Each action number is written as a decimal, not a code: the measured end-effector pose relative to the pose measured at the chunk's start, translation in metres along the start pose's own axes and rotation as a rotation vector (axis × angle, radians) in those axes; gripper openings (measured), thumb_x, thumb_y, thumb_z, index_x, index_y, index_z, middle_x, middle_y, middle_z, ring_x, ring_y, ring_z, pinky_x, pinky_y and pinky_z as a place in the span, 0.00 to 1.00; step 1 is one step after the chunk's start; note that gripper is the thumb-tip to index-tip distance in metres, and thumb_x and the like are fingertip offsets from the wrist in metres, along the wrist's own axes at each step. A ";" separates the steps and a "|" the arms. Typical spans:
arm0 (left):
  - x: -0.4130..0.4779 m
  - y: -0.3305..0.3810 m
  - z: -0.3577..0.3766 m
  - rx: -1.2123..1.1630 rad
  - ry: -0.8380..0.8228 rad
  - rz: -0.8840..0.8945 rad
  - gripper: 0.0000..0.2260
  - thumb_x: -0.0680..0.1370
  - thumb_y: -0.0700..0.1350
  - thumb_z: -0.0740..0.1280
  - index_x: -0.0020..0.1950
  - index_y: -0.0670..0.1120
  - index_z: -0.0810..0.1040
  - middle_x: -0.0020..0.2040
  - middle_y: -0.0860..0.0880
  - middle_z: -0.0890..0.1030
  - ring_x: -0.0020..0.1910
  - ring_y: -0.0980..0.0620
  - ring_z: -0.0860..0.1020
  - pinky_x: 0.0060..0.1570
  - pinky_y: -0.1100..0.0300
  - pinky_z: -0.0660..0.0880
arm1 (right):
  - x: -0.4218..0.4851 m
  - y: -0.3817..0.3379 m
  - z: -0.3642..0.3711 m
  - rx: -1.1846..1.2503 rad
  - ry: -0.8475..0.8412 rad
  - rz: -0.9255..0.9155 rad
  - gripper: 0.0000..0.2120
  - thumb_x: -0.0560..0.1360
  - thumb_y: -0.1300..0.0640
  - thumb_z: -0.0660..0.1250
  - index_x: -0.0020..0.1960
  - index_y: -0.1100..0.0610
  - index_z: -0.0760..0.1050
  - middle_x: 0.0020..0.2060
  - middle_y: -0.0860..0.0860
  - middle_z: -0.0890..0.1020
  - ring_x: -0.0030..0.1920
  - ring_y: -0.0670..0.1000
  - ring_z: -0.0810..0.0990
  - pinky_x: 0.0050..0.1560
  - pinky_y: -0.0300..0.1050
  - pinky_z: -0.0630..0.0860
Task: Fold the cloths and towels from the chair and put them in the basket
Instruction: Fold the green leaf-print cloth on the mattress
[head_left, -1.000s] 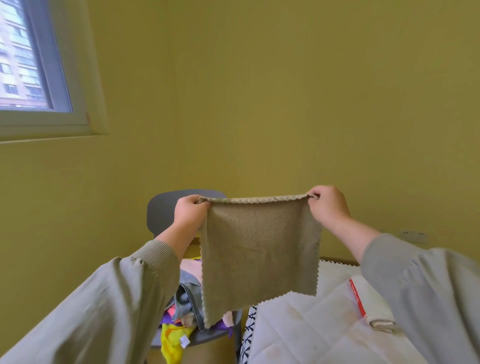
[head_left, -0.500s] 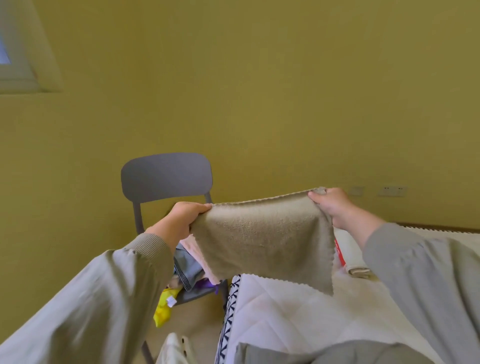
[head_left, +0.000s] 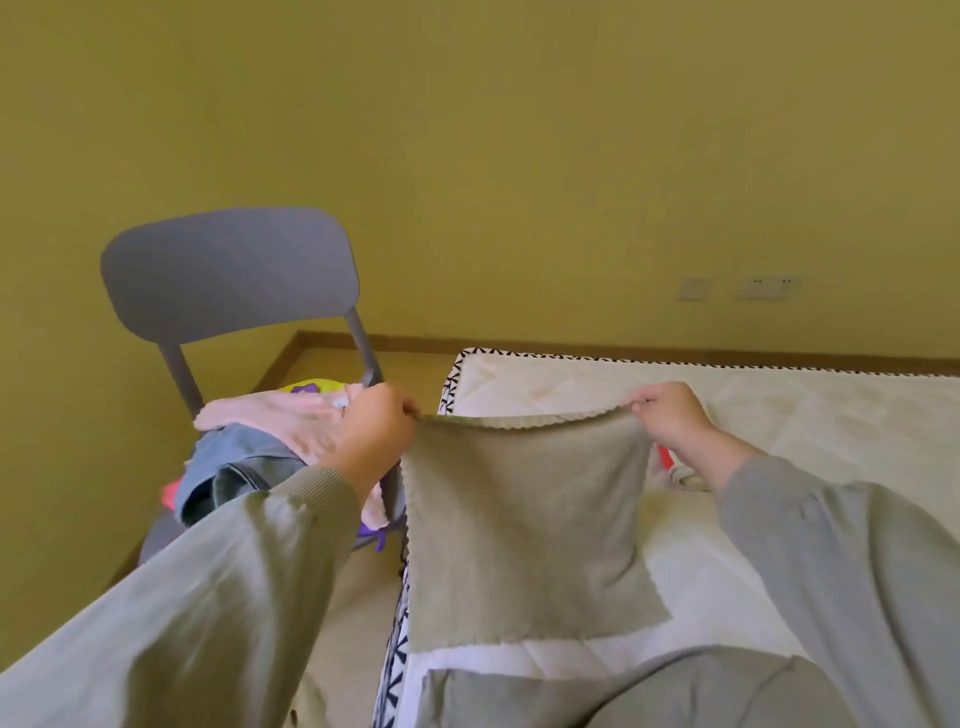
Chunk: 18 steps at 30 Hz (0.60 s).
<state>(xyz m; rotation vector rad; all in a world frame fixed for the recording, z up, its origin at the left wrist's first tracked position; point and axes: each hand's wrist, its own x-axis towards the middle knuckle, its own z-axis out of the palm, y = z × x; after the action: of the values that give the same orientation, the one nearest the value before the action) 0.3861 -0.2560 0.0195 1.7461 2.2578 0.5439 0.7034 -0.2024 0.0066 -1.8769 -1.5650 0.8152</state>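
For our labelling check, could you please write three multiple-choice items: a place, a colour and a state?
1. Where does the unfolded pile lie? A on the chair; B on a shelf; C in a drawer.
2. What colour is the held cloth? A red; B taupe; C blue.
3. How is it held? A one hand; B balled up; C pinched at two corners.
1 A: it rests on the grey seat. 2 B: its face is taupe. 3 C: left hand and right hand each pinch a top corner.

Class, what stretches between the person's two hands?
Head view: the beige cloth, its top edge stretched from the left hand to the right hand. Both pinch it.
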 end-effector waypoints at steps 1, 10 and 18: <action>0.008 -0.001 0.010 0.062 0.006 -0.007 0.10 0.77 0.37 0.61 0.48 0.45 0.82 0.47 0.47 0.80 0.49 0.47 0.76 0.37 0.62 0.64 | 0.005 0.007 0.005 0.000 0.034 -0.017 0.11 0.76 0.68 0.61 0.45 0.61 0.82 0.43 0.52 0.81 0.45 0.49 0.78 0.44 0.38 0.70; 0.005 -0.039 0.100 -0.798 -0.120 -0.517 0.09 0.78 0.35 0.57 0.50 0.40 0.77 0.41 0.41 0.81 0.23 0.53 0.79 0.26 0.62 0.75 | 0.019 0.050 0.050 0.169 -0.029 0.226 0.06 0.78 0.61 0.64 0.44 0.62 0.77 0.24 0.53 0.76 0.24 0.52 0.72 0.29 0.40 0.69; -0.006 -0.038 0.130 -1.471 -0.244 -0.796 0.12 0.80 0.38 0.57 0.62 0.37 0.71 0.58 0.42 0.75 0.57 0.43 0.76 0.58 0.54 0.71 | 0.002 0.083 0.084 0.671 -0.189 0.545 0.15 0.80 0.57 0.58 0.63 0.65 0.70 0.56 0.64 0.79 0.53 0.58 0.80 0.52 0.48 0.75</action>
<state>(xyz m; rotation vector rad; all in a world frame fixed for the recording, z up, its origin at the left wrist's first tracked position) 0.4072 -0.2510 -0.1142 0.1562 1.3563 1.1973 0.6940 -0.2111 -0.1105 -1.7337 -0.6997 1.5613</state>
